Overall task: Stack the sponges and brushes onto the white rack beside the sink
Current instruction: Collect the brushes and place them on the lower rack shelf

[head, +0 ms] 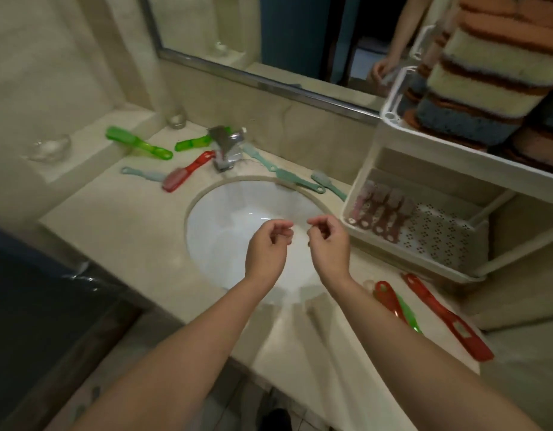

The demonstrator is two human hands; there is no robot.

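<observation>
Over the sink (225,213), left hand (267,247) and right hand (329,244) hover, each grip loosely curled, empty.

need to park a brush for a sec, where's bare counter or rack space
Bare: the counter left of the sink, in front of the red brush; the rack tray right of its row of brushes. Crowded: around the faucet, and in front of that tray.

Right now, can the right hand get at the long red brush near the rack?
Probably yes: the right hand holds nothing, and the long red brush lies uncovered on the counter nearby.
</observation>
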